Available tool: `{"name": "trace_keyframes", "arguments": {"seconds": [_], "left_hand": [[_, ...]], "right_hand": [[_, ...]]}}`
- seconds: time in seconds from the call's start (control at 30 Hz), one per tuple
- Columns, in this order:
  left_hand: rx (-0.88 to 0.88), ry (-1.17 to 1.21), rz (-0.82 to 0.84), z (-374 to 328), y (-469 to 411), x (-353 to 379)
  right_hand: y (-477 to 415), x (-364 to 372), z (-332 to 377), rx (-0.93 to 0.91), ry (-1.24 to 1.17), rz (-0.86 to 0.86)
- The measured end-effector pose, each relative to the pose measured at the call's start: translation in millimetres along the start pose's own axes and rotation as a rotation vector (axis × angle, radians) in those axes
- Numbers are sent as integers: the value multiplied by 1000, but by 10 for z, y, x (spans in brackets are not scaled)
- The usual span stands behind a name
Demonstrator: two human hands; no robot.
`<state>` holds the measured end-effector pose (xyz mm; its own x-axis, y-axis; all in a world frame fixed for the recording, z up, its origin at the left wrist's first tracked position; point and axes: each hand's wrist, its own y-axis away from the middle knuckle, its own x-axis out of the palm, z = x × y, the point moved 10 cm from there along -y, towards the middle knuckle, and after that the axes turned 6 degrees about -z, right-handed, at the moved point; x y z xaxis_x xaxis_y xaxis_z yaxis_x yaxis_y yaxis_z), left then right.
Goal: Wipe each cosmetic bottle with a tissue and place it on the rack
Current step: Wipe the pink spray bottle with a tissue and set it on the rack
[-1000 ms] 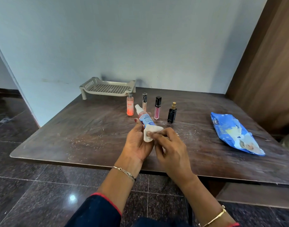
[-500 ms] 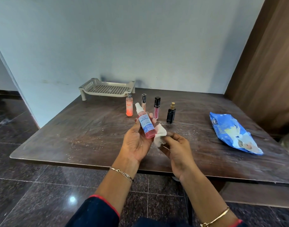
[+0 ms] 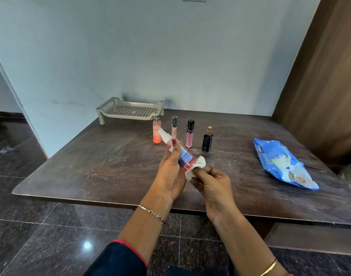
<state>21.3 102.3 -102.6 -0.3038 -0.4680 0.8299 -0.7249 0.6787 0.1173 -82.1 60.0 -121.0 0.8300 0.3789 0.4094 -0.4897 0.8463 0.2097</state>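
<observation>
Head view: left hand (image 3: 170,174) grips pink bottle (image 3: 183,156), right hand (image 3: 212,184) pinches tissue (image 3: 198,167) over table (image 3: 91,176) near its front edge.

Bright, even light (edges bowed), sharp.

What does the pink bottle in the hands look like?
The pink spray bottle is slim, see-through and plastic-looking, with pink liquid, a blue label and a white cap. It is tilted, with the cap pointing up and away to the left and the base down to the right. The left hand grips its middle above the table. A white tissue, pinched by the right hand, wraps its base.
</observation>
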Motion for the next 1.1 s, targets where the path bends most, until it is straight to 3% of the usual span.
{"name": "trace_keyframes", "arguments": {"seconds": [0.17,0.37,0.53,0.67,0.83,0.97,1.1], "left_hand": [[1,0,58,-30,25,111],[-42,-76,53,57,63,71],[-95,-85,48,60,99,-63],[-118,-52,11,68,84,-133],[-219,128,77,159,67,-86],[-243,171,35,152,-40,-187],[-234,175,-41,156,-166,-342]], "right_hand": [[-23,-27,64,-35,-83,-57],[-83,-89,115,-107,65,-107],[-162,-80,573,-338,136,-106],[-143,163,863,-588,353,-47],[216,665,838,-985,836,129],[349,735,701,-1104,1017,186],[356,705,580,-1089,1027,259]]}}
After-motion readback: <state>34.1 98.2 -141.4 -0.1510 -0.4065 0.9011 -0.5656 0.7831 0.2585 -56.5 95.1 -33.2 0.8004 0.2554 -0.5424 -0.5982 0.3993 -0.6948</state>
